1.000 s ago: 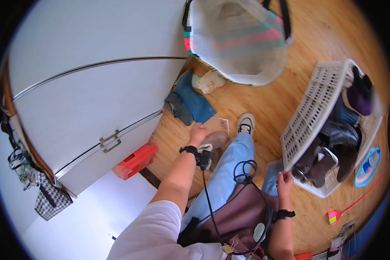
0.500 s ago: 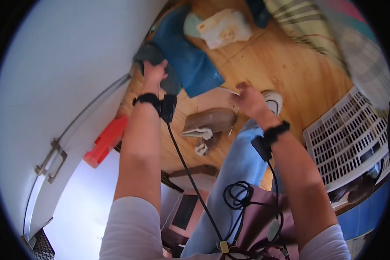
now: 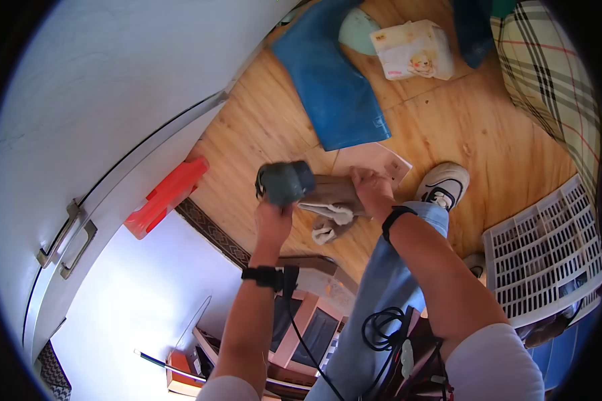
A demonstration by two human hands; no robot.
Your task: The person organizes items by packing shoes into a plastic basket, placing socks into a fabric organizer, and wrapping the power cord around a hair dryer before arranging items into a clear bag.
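Note:
My left hand [image 3: 274, 217] is closed around a dark grey-green item [image 3: 286, 184], held above the floor. It is blurred, so I cannot make out its kind. Just right of it lie brown boots [image 3: 334, 192] with white fleece lining, partly covered by that item. The fingers of my right hand [image 3: 373, 190] are curled at the right end of the upper brown boot and look closed on it. A pale pink printed sheet [image 3: 394, 166] lies beneath and beyond that hand. Farther off, a blue boot-shaped piece [image 3: 334, 73] rests on the floor.
A white package [image 3: 415, 53] and a pale green piece [image 3: 358, 32] lie at the far side. Plaid cloth [image 3: 548, 73] hangs at right above a white slatted basket [image 3: 542, 247]. A red plastic object [image 3: 167, 197] is beside the white door [image 3: 114, 100]. My shoe [image 3: 443, 185] stands on the wooden floor.
My left hand has brought the grey-green item away from beside the blue piece, over to the brown boots. My right hand has come down onto the brown boot. The view has shifted.

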